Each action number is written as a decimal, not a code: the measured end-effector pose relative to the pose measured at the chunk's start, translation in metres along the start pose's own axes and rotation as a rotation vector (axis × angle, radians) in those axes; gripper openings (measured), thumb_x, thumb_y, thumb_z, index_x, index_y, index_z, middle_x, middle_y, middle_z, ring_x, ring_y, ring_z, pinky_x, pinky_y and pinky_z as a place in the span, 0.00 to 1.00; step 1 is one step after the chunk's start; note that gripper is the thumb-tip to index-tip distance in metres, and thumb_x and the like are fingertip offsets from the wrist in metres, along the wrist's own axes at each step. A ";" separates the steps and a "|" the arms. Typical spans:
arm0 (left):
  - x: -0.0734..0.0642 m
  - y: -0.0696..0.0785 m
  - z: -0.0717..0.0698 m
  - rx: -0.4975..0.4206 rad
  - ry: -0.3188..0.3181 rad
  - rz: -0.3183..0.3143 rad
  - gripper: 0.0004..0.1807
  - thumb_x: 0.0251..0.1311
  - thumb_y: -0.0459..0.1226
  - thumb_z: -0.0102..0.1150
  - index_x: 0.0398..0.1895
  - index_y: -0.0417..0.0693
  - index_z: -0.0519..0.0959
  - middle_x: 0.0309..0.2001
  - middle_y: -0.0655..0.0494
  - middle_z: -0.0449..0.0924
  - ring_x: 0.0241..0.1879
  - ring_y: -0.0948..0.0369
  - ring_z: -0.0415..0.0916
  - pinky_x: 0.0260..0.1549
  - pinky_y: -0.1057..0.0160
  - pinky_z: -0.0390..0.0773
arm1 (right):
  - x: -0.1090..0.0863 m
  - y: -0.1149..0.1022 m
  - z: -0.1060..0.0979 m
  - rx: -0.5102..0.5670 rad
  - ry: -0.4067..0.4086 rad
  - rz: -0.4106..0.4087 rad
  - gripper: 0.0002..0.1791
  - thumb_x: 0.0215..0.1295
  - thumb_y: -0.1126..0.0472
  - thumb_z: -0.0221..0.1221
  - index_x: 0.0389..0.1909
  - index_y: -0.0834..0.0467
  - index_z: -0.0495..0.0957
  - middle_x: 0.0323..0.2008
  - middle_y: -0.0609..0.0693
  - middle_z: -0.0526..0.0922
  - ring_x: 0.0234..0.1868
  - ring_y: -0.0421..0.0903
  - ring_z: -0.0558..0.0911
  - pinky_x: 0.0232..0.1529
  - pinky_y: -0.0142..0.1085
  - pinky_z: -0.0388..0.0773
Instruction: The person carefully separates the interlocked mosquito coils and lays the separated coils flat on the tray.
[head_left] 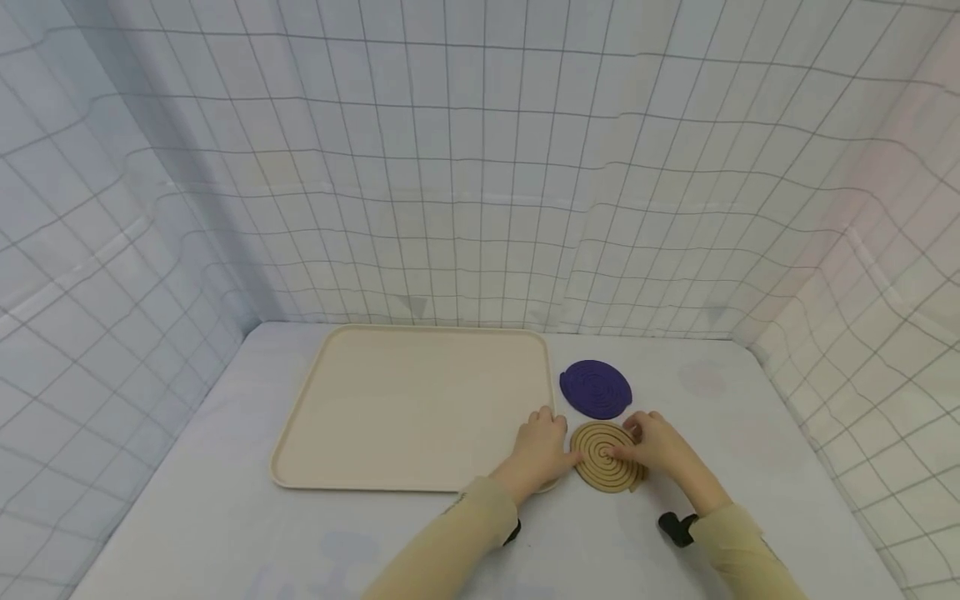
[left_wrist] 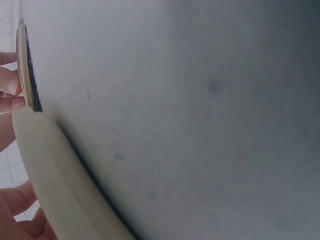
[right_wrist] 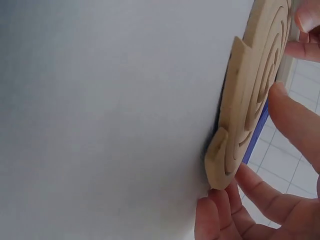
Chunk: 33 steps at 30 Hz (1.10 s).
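Note:
A flat round tan spiral coil [head_left: 592, 435] lies on the white table just right of the cream tray [head_left: 412, 400]. My right hand [head_left: 663, 450] holds the coil, its thumb pressing near the centre and its fingers bent at the right edge. In the right wrist view, that thumb meets the top face of the coil [right_wrist: 240, 105], and a tapered loose end shows at the rim. My left hand [head_left: 536, 450] rests across the tray's right rim with loosely bent fingers. Its thumb stretches to the coil's left edge.
Behind the tan coil lies a similar purple spiral coil [head_left: 596, 389], close to the tray's right side. White grid-patterned cloth [head_left: 487, 167] hangs behind the table and along both sides.

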<state>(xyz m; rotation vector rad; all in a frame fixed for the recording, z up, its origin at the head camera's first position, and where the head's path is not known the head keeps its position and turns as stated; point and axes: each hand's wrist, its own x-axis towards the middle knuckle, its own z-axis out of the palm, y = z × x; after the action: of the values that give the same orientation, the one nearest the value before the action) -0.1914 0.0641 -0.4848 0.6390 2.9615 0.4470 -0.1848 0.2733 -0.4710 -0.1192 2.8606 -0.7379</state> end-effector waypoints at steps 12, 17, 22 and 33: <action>-0.002 -0.004 0.003 -0.138 -0.003 -0.037 0.26 0.48 0.54 0.74 0.40 0.48 0.75 0.36 0.55 0.68 0.35 0.61 0.65 0.31 0.67 0.68 | 0.005 -0.001 -0.001 0.112 -0.050 0.075 0.33 0.53 0.53 0.73 0.49 0.71 0.71 0.37 0.59 0.79 0.36 0.50 0.78 0.36 0.42 0.78; -0.003 -0.005 0.004 -0.180 0.006 -0.026 0.26 0.47 0.53 0.75 0.39 0.48 0.75 0.34 0.56 0.66 0.33 0.61 0.63 0.30 0.68 0.67 | 0.005 0.002 -0.002 0.203 -0.066 0.111 0.33 0.55 0.54 0.71 0.52 0.71 0.70 0.43 0.64 0.81 0.40 0.52 0.80 0.40 0.45 0.79; -0.003 -0.006 0.003 -0.193 0.014 -0.015 0.25 0.47 0.52 0.75 0.38 0.47 0.74 0.34 0.56 0.66 0.33 0.61 0.63 0.30 0.68 0.67 | 0.004 0.007 -0.001 0.310 -0.095 0.140 0.34 0.58 0.55 0.70 0.56 0.72 0.68 0.48 0.67 0.80 0.46 0.54 0.80 0.48 0.49 0.78; -0.001 -0.008 0.003 -0.358 -0.023 -0.055 0.23 0.47 0.49 0.76 0.36 0.45 0.77 0.34 0.56 0.67 0.34 0.62 0.66 0.34 0.67 0.72 | 0.004 0.014 0.004 0.724 -0.229 0.109 0.32 0.63 0.58 0.66 0.59 0.74 0.67 0.37 0.50 0.82 0.33 0.39 0.81 0.36 0.31 0.81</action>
<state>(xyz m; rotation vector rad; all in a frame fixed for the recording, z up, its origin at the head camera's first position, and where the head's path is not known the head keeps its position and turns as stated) -0.1932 0.0576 -0.4895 0.5155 2.7622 0.9275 -0.1889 0.2836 -0.4819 0.0519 2.2046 -1.5519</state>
